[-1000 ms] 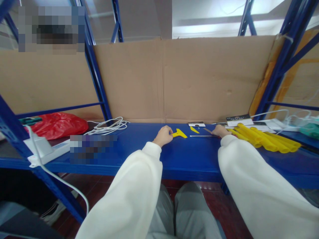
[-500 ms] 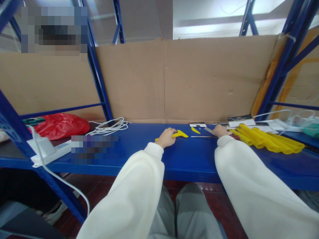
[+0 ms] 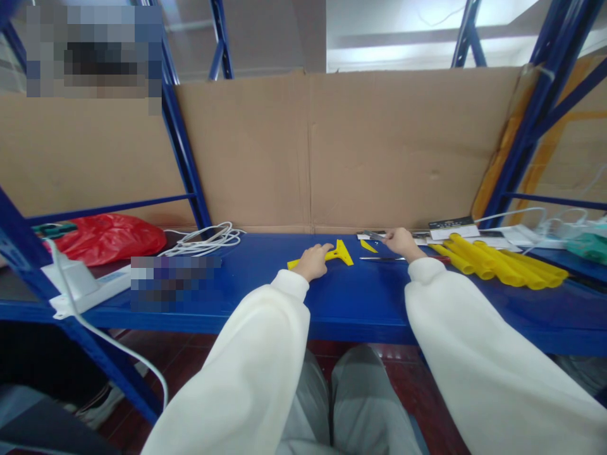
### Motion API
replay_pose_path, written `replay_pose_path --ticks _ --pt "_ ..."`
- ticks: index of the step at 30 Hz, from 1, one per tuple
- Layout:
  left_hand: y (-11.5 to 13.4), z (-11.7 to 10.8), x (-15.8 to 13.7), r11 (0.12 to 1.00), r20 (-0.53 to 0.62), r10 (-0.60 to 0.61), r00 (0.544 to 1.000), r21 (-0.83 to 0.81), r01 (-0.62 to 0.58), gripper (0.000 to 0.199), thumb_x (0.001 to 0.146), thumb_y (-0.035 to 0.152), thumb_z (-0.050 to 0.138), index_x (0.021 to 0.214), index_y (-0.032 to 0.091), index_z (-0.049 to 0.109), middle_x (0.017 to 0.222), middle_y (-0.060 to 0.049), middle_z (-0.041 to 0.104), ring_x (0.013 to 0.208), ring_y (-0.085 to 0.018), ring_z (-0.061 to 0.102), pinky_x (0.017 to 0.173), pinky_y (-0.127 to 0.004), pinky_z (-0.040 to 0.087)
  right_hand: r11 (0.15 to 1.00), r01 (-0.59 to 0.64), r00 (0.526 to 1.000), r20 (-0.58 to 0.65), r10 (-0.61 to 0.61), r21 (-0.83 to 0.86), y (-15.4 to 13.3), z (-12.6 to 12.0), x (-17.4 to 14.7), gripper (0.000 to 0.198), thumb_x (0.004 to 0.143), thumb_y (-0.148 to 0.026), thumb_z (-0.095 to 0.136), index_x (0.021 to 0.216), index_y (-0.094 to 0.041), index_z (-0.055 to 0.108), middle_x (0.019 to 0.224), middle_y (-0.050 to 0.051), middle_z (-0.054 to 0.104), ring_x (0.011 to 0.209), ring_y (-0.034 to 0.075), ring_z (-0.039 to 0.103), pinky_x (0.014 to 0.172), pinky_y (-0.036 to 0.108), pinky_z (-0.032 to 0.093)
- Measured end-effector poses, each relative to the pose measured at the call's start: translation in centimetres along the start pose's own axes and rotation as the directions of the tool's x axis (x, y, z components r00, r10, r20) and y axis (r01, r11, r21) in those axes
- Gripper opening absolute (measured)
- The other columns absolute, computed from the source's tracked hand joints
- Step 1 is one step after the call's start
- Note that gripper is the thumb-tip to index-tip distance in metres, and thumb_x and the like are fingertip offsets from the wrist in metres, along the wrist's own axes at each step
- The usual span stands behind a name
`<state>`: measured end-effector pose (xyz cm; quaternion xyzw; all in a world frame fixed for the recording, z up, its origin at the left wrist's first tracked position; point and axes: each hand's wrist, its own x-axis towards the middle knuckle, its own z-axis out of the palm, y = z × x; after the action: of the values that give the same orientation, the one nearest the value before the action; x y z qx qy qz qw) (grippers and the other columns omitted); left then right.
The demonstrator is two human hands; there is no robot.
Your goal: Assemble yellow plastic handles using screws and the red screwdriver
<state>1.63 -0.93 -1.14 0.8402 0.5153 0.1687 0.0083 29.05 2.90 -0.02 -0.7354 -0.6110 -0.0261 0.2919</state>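
Well, the blue bench [image 3: 355, 297] spans the space before me, its back edge along a cardboard panel [image 3: 403, 145]. Several yellow tubes [image 3: 512, 265] lie side by side toward its right end. Midway along, nearer the back edge than the front, lies a yellow T-shaped tool [image 3: 344, 253]; my left hand [image 3: 312, 262] is half curled over its handle. A thin rod [image 3: 377, 258] lies roughly parallel to the back edge. Closer to that edge, my right hand [image 3: 402, 242] pinches a flat grey piece [image 3: 375, 236], fingertips nearly together, just beside a small yellow piece [image 3: 367, 246].
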Motion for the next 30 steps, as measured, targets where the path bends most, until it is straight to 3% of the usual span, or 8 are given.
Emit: replay_pose_path --ticks 5,9,14,20,24,30 --pt "0.0 -0.1 0.0 0.999 -0.030 0.016 0.999 -0.029 -0.017 0.065 0.091 0.009 0.054 0.153 0.027 0.045 0.131 -0.011 0.062 0.118 -0.026 0.065 0.104 -0.035 0.047 0.914 -0.002 1.000 0.027 -0.010 0.407 -4.3 0.7 -1.0 0.010 0.074 -0.024 0.071 0.074 -0.015 0.076 0.073 0.006 0.073 0.072 0.020 0.067 0.071 0.029 0.051" --pt "-0.2 0.0 0.2 0.998 -0.072 0.028 0.997 -0.049 -0.032 0.062 0.094 0.015 0.054 0.153 0.028 0.044 0.125 -0.010 0.062 0.112 -0.025 0.066 0.101 -0.036 0.049 0.798 -0.003 0.980 0.160 -0.118 0.602 -5.9 0.9 -2.3 0.027 0.067 -0.038 0.078 0.058 -0.017 0.063 0.057 0.000 0.058 0.059 0.013 0.051 0.061 0.028 0.043" --pt "-0.5 0.2 0.5 0.997 -0.137 0.035 0.990 -0.067 -0.045 0.057 0.093 0.013 0.056 0.148 0.026 0.052 0.124 -0.010 0.062 0.110 -0.025 0.066 0.100 -0.036 0.050 0.769 0.055 0.919 0.269 -0.289 0.637 -5.2 1.5 -2.8 0.041 0.068 -0.054 0.073 0.059 -0.020 0.054 0.053 -0.005 0.045 0.054 0.010 0.037 0.054 0.026 0.032" --pt "-0.7 0.4 0.6 0.992 -0.193 0.055 0.980 -0.100 -0.075 0.057 0.089 0.010 0.058 0.144 0.024 0.057 0.120 -0.010 0.063 0.111 -0.024 0.065 0.100 -0.035 0.050 0.783 0.200 0.874 0.254 -0.414 0.589 -4.5 2.8 -2.2 0.039 0.073 -0.056 0.065 0.063 -0.022 0.048 0.054 -0.005 0.046 0.054 0.011 0.041 0.054 0.026 0.032" --pt "-0.9 0.5 0.6 0.988 -0.213 0.056 0.975 -0.130 -0.085 0.055 0.088 0.010 0.060 0.142 0.024 0.060 0.118 -0.009 0.064 0.110 -0.023 0.064 0.100 -0.034 0.050 0.777 0.253 0.866 0.223 -0.447 0.576 -4.4 2.8 -2.5 0.040 0.073 -0.058 0.064 0.064 -0.022 0.050 0.054 -0.003 0.049 0.054 0.012 0.044 0.053 0.026 0.033" --pt "-1.0 0.5 0.8 0.981 -0.233 0.059 0.971 -0.164 -0.099 0.052 0.087 0.009 0.061 0.137 0.024 0.064 0.116 -0.008 0.065 0.108 -0.022 0.065 0.100 -0.034 0.050 0.750 0.214 0.862 0.240 -0.446 0.626 -4.5 2.7 -3.0 0.045 0.073 -0.063 0.066 0.063 -0.022 0.052 0.052 -0.003 0.049 0.051 0.012 0.044 0.051 0.026 0.034"
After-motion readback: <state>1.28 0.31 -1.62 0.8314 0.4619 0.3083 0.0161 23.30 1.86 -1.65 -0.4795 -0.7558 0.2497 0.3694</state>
